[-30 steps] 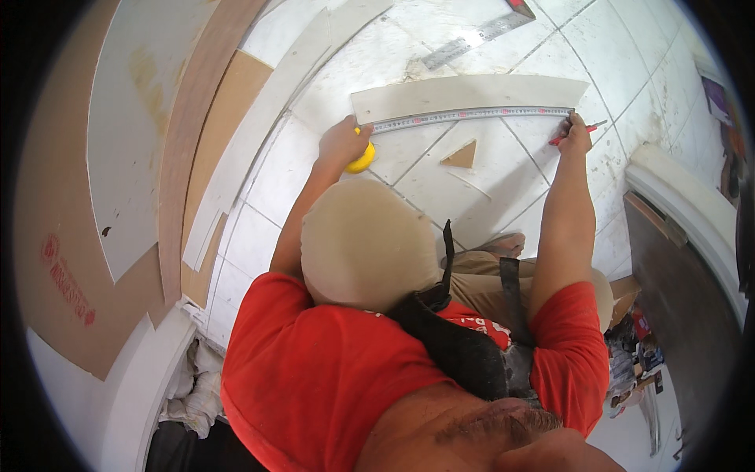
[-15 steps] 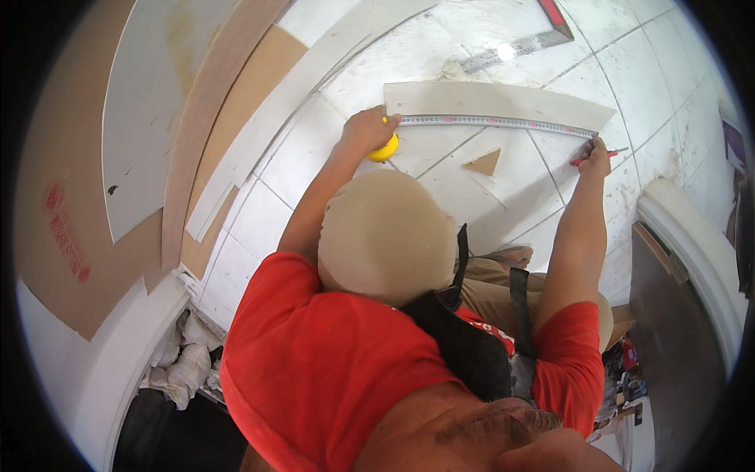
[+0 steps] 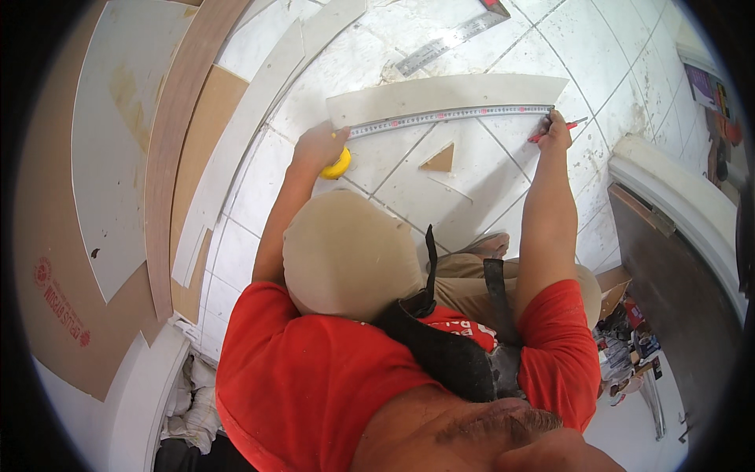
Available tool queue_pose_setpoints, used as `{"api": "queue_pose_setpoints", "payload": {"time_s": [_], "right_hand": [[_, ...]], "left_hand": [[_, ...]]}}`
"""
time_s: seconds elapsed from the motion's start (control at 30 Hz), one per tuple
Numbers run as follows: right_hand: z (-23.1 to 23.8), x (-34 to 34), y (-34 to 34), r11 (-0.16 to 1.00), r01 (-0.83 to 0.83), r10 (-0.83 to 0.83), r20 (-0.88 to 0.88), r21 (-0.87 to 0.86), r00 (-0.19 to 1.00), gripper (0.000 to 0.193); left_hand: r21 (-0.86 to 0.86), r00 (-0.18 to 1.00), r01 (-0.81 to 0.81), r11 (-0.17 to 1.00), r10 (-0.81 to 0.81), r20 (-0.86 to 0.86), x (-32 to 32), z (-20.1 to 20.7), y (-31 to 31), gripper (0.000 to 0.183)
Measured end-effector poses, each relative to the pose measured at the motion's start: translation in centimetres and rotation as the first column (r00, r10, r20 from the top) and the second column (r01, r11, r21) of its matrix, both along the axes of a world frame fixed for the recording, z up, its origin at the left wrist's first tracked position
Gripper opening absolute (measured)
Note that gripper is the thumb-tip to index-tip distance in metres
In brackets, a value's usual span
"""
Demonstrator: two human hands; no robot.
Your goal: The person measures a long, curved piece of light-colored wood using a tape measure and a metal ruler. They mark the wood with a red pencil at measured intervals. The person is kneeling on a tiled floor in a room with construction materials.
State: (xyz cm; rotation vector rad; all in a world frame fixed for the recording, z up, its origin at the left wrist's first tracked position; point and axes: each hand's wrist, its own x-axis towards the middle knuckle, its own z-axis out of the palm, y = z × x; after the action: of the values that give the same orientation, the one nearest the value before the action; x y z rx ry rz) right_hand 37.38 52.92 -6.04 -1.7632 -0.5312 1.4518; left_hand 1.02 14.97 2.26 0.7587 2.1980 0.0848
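Observation:
My left hand (image 3: 318,147) is closed around a yellow tape measure (image 3: 338,163) at the left end of a narrow off-white board strip (image 3: 448,92) on the floor. From there the pulled-out tape blade (image 3: 440,116) runs along the strip's near edge. At the strip's right end, my right hand (image 3: 557,132) pinches the blade's tip. The same hand also holds a thin red tool (image 3: 573,126) with a dark point; its exact kind is too small to tell. Between my arms, a small brown triangular offcut (image 3: 440,159) lies on the tiles.
A metal ruler-like square (image 3: 448,49) lies beyond the strip. Long board strips (image 3: 259,130) and large sheets (image 3: 118,149) lean or lie at the left. A dark panel (image 3: 668,267) and a white curved edge (image 3: 668,193) stand at the right, with clutter (image 3: 629,346) near them.
The view has turned, so the strip, tape and hands appear farther left and slightly tilted. Both hands keep their hold at the strip's two ends.

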Motion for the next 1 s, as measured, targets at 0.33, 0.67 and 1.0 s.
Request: {"api": "queue_pose_setpoints", "payload": {"time_s": [0.33,0.67,1.0], "right_hand": [[0.1,-0.4,-0.6,0.999,0.047,-0.048,0.035,0.019,0.998,0.009],[0.6,-0.5,-0.8,0.999,-0.025,0.024,0.037,0.031,0.999,0.007],[0.7,-0.4,-0.7,1.000,0.001,-0.002,0.063,0.020,0.998,0.011]], "left_hand": [[-0.076,1.000,0.026,0.997,-0.026,0.003,-0.7,-0.2,0.5,0.058],[-0.054,1.000,0.028,0.998,-0.027,0.010,-1.0,-0.6,0.1,0.056],[-0.032,0.999,0.051,0.998,-0.051,-0.017,-1.0,-1.0,0.2,0.055]]}}
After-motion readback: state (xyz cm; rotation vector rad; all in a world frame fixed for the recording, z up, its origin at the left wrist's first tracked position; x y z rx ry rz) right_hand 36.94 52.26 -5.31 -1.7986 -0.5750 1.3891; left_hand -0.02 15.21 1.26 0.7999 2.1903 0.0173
